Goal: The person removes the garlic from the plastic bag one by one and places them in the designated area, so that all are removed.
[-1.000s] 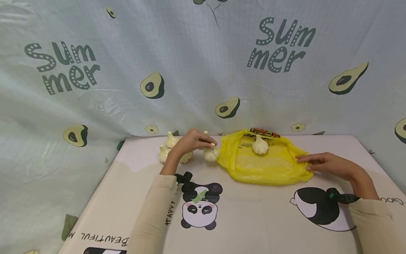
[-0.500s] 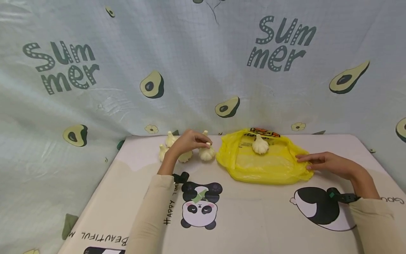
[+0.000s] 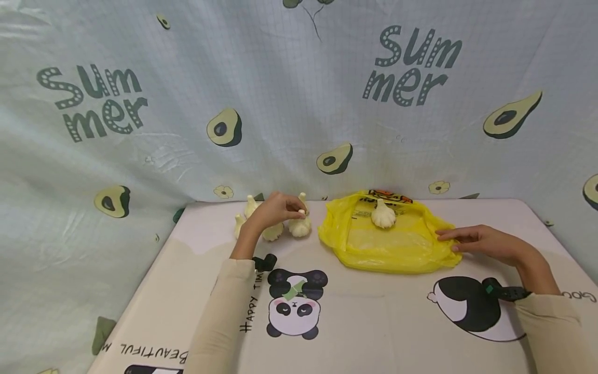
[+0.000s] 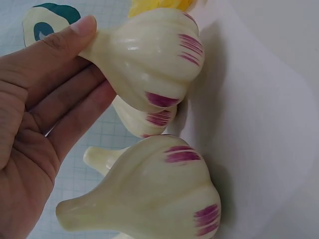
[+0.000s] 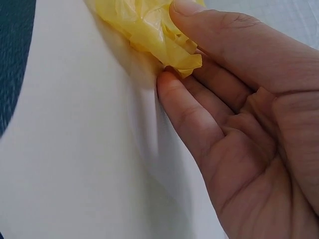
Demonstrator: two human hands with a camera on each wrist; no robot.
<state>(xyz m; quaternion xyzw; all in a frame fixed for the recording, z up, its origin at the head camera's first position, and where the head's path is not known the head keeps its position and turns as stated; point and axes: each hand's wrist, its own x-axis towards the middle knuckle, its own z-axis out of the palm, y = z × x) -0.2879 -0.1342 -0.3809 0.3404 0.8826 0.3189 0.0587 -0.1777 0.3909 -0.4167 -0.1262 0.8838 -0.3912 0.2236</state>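
My left hand [image 3: 279, 211] pinches a cream garlic bulb [image 3: 300, 227] by its stem, thumb on the near side. Purple streaks mark that bulb's base in the left wrist view, where other bulbs sit close by. Several more garlic bulbs [image 3: 272, 232] stand around and behind the left hand, partly hidden by it. To the right lies a yellow plastic bag [image 3: 397, 259], spread flat with one garlic bulb [image 3: 383, 214] on it, toward its back. My right hand [image 3: 490, 244] holds the bag's right edge between thumb and fingers; part of the grip is hidden.
A white table [image 3: 355, 322] with printed pandas and lettering carries everything. Behind it hangs a pale curtain [image 3: 280, 93] with avocado prints, close to the bulbs and the bag. Each wrist wears a small black camera.
My left hand has moved a little to the left, away from the bag, with the garlic bulb moving along. The right hand and the bag stay in place.
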